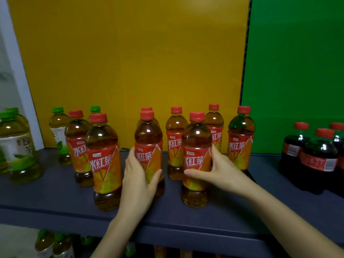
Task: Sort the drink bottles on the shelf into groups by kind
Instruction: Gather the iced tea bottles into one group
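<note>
Several red-capped iced tea bottles with orange labels stand on the dark shelf (186,216). My left hand (138,180) grips the lower label of one iced tea bottle (148,138) at the centre. My right hand (221,169) grips another iced tea bottle (197,144) just to its right. Both bottles stand upright on the shelf. More iced tea bottles (104,155) stand to the left and behind. Green-capped green tea bottles (58,127) stand at the back left and far left (17,146). Dark cola bottles (320,157) are grouped at the right.
A yellow panel (130,62) and a green panel (297,71) back the shelf. A lower shelf holds more green-capped bottles (52,243). A white post (16,62) rises at the left. The shelf's front edge runs across below my hands.
</note>
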Available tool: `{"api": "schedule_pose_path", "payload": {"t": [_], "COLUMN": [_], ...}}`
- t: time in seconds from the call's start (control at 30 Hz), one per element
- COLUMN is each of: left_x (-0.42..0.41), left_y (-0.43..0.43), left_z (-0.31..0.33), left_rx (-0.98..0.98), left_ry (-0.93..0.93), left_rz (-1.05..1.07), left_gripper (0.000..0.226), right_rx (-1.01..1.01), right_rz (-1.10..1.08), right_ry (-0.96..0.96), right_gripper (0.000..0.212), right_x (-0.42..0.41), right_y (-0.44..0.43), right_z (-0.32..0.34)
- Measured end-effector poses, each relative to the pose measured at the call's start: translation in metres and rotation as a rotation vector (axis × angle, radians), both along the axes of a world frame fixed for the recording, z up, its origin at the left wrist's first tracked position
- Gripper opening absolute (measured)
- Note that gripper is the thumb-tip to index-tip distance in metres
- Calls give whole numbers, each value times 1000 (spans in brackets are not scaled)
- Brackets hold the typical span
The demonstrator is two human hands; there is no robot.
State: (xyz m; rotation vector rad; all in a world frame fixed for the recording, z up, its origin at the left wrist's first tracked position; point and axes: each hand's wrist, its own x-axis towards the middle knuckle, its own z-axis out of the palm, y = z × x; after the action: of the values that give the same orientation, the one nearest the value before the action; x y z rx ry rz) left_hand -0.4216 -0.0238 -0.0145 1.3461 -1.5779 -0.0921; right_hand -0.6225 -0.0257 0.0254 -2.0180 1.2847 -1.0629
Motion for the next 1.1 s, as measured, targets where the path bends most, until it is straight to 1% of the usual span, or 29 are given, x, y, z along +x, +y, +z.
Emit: {"api": "schedule_pose_path", "payload": {"t": [0.2,0.3,0.33,0.37,0.43,0.5,0.53,0.57,0.6,0.63,0.7,0.77,0.83,0.87,0.9,0.97,1.03,1.07,1.1], "left_x": [-13,-16,-16,-14,-10,-3,0,2,4,4,2,0,1,1,1,3,5,6,6], "left_y": [-5,-9,-10,-10,-9,-13,-16,-22,-28,-34,-43,-51,-59,-64,-68,-73,-78,-81,-83], "left_z": [0,2,3,5,11,19,25,30,35,40,50,57,63,65,66,66,66,67,67], "left_rx": [-34,-11,13,45,85,44,26,21,32,53,99,153,209,237,259,288,299,301,303], "left_ry": [4,15,45,110,319,491,533,559,578,595,632,662,686,689,677,624,577,552,527], "left_rz": [-56,-114,-143,-175,-243,-274,-268,-257,-252,-251,-260,-265,-269,-270,-272,-269,-260,-258,-257], "left_gripper": [91,97,97,94,85,70,59,51,48,49,57,69,76,75,71,60,55,54,53], "right_rx": [5,28,49,66,86,37,6,-17,-34,-62,-139,-200,-240,-242,-221,-70,151,224,250], "right_rz": [-18,-5,-1,2,3,12,12,12,-1,-19,-84,-165,-240,-271,-297,-300,-244,-222,-208], "right_ry": [21,43,61,79,111,121,114,88,64,48,86,190,325,413,511,662,693,692,691], "right_gripper": [86,86,88,89,90,93,87,73,56,43,29,27,33,39,46,60,66,66,65], "right_x": [-5,-9,-13,-18,-32,-49,-57,-63,-68,-72,-75,-72,-68,-66,-64,-58,-53,-50,-48], "right_y": [4,7,8,10,16,22,24,25,23,19,4,-18,-46,-61,-75,-99,-119,-125,-130], "right_z": [4,9,13,19,35,57,68,79,89,99,116,129,139,144,147,149,148,147,147]}}
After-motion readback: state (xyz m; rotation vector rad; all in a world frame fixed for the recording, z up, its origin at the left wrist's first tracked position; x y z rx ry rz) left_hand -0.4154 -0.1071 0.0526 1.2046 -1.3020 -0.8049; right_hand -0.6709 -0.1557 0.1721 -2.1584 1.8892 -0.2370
